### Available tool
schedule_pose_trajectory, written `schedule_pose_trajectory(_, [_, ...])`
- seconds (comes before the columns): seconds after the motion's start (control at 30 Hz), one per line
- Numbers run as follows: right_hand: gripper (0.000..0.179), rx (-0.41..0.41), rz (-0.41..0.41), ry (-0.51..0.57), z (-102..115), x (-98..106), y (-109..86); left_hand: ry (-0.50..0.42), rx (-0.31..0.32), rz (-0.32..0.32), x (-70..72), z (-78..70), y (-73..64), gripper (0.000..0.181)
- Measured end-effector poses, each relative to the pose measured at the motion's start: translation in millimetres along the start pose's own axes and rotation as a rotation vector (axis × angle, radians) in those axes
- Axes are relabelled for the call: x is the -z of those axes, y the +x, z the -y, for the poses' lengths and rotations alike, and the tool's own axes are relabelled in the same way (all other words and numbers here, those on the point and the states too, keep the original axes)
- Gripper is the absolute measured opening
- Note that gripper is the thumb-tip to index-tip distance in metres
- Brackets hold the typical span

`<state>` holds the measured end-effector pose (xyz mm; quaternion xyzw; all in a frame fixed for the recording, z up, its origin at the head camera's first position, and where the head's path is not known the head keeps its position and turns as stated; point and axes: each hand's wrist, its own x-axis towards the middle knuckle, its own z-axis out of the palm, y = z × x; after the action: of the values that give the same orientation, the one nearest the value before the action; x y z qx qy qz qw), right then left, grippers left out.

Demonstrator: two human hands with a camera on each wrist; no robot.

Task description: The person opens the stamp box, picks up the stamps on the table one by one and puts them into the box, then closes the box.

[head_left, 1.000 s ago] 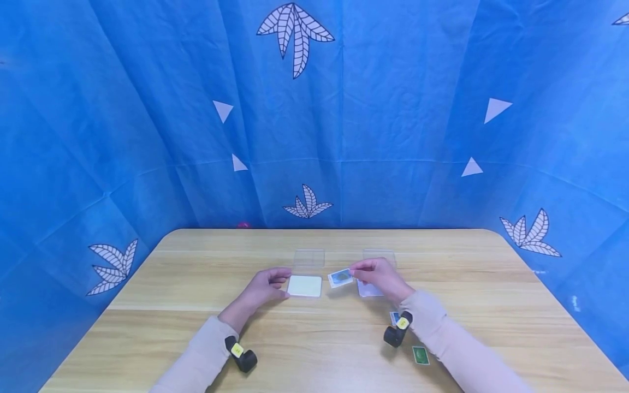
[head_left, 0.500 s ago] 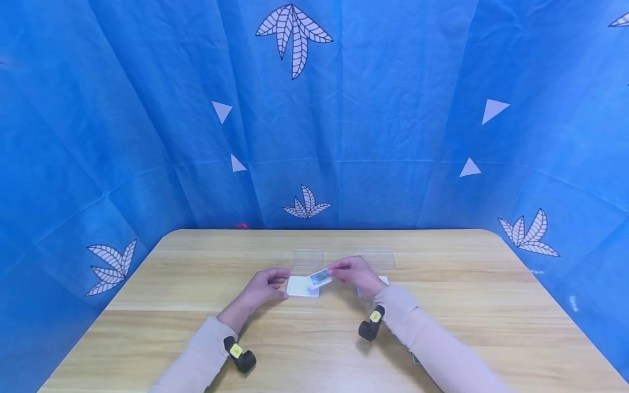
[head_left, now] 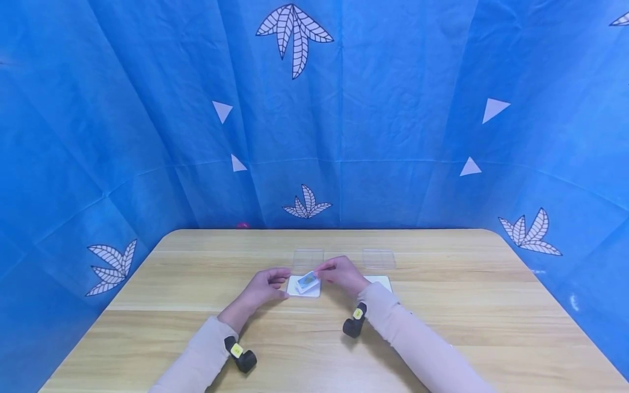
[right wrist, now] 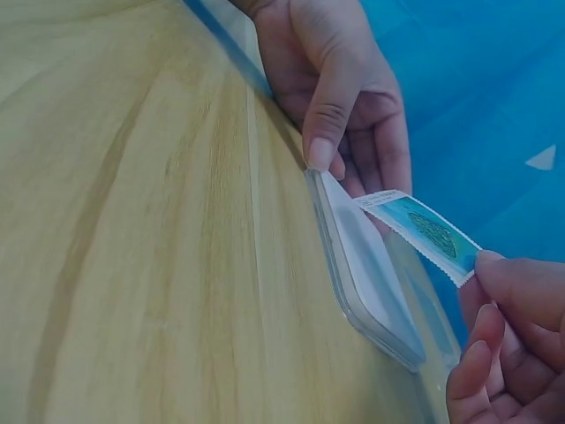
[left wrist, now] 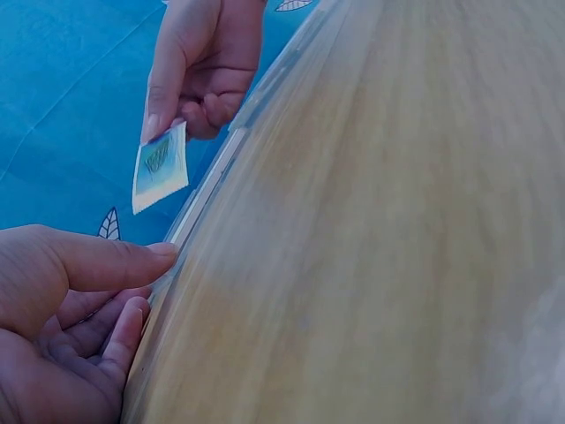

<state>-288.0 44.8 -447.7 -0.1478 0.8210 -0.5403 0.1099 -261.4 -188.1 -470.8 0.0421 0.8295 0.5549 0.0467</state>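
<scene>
My right hand [head_left: 344,273] pinches a postage stamp [right wrist: 428,231] by one end between thumb and fingers. The stamp has toothed edges and a green motif on blue. It is tilted above a flat clear plastic case [right wrist: 357,256] with a white inside. At the case's left end my left hand [head_left: 262,287] holds on, its thumb at the near corner and its fingers toward the far corner. The case's clear lid [head_left: 308,257] lies opened out behind it. In the left wrist view the stamp [left wrist: 159,168] is apart from the left thumb.
A second clear case [head_left: 382,282] with a white inside lies to the right, partly behind the right wrist. Its clear lid [head_left: 379,258] is folded back. A blue curtain [head_left: 393,109] surrounds the far side of the wooden table [head_left: 295,349].
My right hand has carried the stamp leftward from beside the second case to above the left one. The right sleeve now covers the stamps seen on the table earlier. The left hand stays put.
</scene>
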Motion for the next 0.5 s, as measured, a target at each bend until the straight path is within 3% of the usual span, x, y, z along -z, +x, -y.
schedule_pose_trajectory(0.23, [0.015,-0.036,0.0,0.037,2,-7,2.8,0.007,0.011,0.009,0.1,0.4,-0.1,0.058])
schedule_pose_trajectory(0.5, [0.014,-0.005,-0.016,0.032,5,-15,7.0,-0.003,0.012,0.016,1.9,-0.5,-1.0,0.058])
